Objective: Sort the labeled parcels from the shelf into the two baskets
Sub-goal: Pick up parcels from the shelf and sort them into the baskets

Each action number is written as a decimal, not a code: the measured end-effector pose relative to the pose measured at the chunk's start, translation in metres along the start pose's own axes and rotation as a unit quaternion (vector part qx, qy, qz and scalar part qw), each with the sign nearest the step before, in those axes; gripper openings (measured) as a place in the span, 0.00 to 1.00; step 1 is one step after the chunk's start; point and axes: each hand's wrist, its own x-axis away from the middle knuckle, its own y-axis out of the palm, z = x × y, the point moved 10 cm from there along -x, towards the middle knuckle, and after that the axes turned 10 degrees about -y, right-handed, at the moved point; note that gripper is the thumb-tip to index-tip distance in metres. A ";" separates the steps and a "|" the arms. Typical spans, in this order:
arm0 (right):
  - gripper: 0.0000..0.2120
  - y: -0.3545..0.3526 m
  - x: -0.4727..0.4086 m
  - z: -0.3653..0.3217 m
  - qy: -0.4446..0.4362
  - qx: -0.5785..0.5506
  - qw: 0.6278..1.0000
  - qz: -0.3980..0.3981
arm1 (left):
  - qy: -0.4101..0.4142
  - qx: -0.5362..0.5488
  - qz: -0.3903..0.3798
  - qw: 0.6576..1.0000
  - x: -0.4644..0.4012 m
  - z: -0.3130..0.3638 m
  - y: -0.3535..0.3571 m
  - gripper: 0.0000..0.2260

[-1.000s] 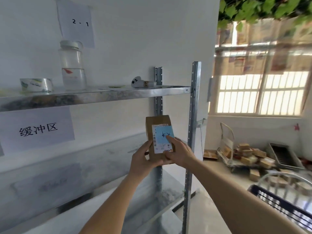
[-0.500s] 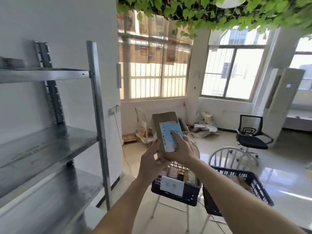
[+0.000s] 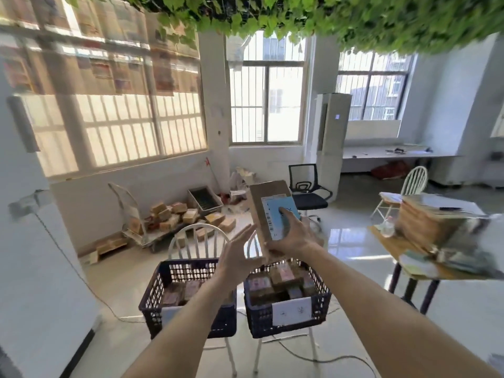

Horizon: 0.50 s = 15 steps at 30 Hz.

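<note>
parcel pinched by right hand fingers | left hand splayed, just beside

Two dark plastic lattice baskets side by side on white spindle-back chairs: left basket, right basket; brown cardboard parcel above right basket; loaded cart behind.

Right hand grips the brown parcel upright, thumb pressed on its blue label. Left hand spreads open just beside the parcel, apart from it. Below, two dark baskets sit side by side on white chairs: left basket, right basket, both holding parcels.
</note>
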 end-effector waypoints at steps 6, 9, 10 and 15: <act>0.53 -0.003 -0.053 0.099 0.046 0.014 0.999 -0.023 | -0.050 -0.093 0.022 0.994 -0.070 -0.011 0.066 0.34; 0.53 0.008 -0.073 0.131 0.054 0.022 0.998 -0.037 | -0.073 -0.121 0.014 0.990 -0.092 -0.027 0.089 0.32; 0.54 0.014 -0.080 0.139 0.055 0.020 0.997 -0.042 | -0.082 -0.127 0.010 0.988 -0.098 -0.034 0.095 0.31; 0.53 0.050 -0.119 0.175 0.063 0.001 0.995 -0.073 | -0.113 -0.153 -0.015 0.982 -0.136 -0.078 0.125 0.30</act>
